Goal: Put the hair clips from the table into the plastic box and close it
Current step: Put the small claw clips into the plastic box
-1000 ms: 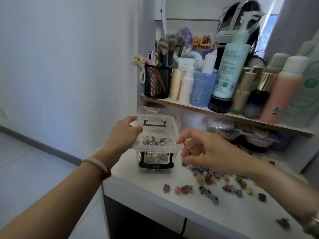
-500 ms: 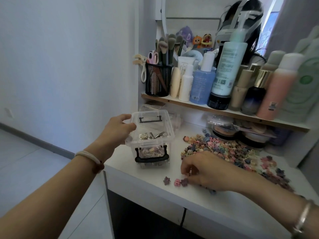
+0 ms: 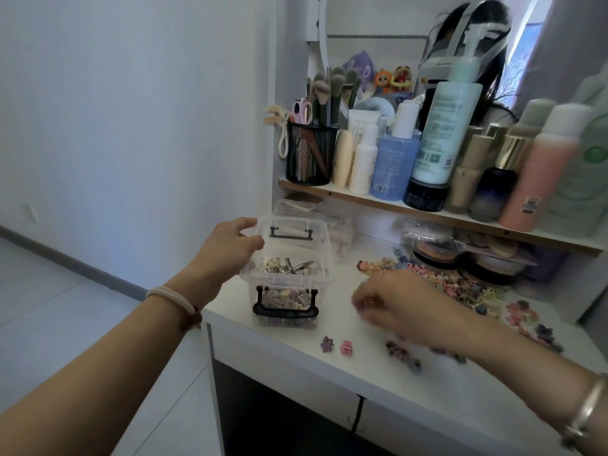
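Note:
A clear plastic box [image 3: 324, 248] with black latch handles stands open at the table's left corner. Silver metal clips [image 3: 289, 266] and small coloured ones lie inside it. My left hand [image 3: 230, 245] grips the box's left rim. A pile of small coloured hair clips [image 3: 460, 284] covers the table to the right, and a purple clip [image 3: 326, 343] and a pink clip [image 3: 346, 347] lie loose near the front edge. My right hand [image 3: 401, 301] hovers blurred just right of the box, fingertips pinched together on small clips.
A low shelf [image 3: 362, 200] above the table holds a black mesh brush cup [image 3: 311, 156] and many bottles. Clear containers [image 3: 306, 209] and compacts [image 3: 434, 251] sit under it. The table edge [image 3: 210, 319] drops off at the left.
My right hand has lifted off the table's front, where it was picking at clips, and moved up and left toward the box. My left hand stays on the box.

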A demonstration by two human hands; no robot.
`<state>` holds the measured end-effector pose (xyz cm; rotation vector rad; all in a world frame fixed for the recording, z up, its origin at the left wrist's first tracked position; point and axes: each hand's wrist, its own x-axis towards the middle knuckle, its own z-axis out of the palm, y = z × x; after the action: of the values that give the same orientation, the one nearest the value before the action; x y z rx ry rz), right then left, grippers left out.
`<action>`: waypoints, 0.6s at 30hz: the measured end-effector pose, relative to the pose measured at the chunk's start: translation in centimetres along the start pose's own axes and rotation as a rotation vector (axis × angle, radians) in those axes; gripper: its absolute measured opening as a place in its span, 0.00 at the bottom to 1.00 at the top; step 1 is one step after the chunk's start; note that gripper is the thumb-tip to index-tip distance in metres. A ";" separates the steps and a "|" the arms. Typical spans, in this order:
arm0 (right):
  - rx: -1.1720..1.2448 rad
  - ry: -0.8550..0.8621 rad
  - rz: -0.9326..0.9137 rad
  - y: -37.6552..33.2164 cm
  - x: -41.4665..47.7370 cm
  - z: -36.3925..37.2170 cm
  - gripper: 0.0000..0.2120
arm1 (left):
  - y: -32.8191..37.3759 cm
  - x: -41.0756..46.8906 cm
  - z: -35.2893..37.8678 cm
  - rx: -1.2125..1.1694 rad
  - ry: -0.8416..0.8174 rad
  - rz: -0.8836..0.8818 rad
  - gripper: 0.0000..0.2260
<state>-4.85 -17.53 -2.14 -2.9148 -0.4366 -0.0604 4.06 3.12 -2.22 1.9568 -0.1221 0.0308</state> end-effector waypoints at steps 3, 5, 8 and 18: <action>0.224 0.314 0.062 -1.2 1.3 -2.7 0.09 | 0.0 -0.1 0.2 0.005 0.002 0.007 0.21; 0.325 0.306 0.029 -2.4 2.3 -3.7 0.14 | 0.0 -0.2 0.3 0.007 -0.001 0.010 0.21; 0.292 0.206 0.043 -2.9 2.7 -3.3 0.24 | -0.1 -0.3 0.3 0.015 -0.004 0.020 0.20; 0.101 -0.164 0.034 -2.4 -0.1 2.2 0.16 | -0.3 -0.1 0.5 0.002 0.017 0.019 0.20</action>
<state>-5.68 -14.85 -3.86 -2.8367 -0.4025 0.2014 3.95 2.75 -2.72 1.9567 -0.1301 0.0602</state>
